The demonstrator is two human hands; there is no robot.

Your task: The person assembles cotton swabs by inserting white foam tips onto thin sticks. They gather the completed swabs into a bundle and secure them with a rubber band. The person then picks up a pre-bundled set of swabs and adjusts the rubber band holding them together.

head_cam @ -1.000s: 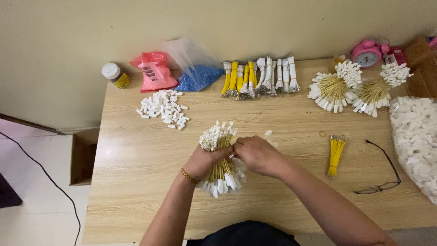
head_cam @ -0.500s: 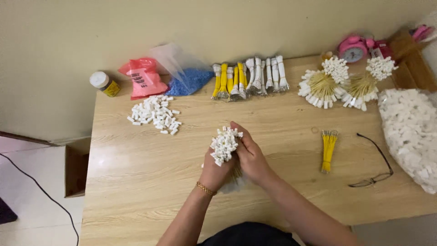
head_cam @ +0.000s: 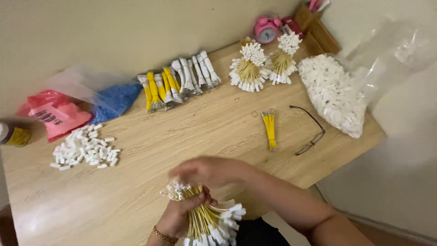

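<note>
The left hand (head_cam: 182, 214) grips the yellow-wired bundle (head_cam: 205, 216), now lower, at the counter's (head_cam: 205, 132) near edge. The right hand (head_cam: 207, 172), blurred, hovers above it; whether it grips anything is unclear.

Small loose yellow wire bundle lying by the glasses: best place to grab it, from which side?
Probably mid-length on the yellow wire bundle, coming from straight above. It lies flat on the table, strands fanning at the far end and tight at the near end; the glasses crowd one side, so pinch across its narrow width.
</note>
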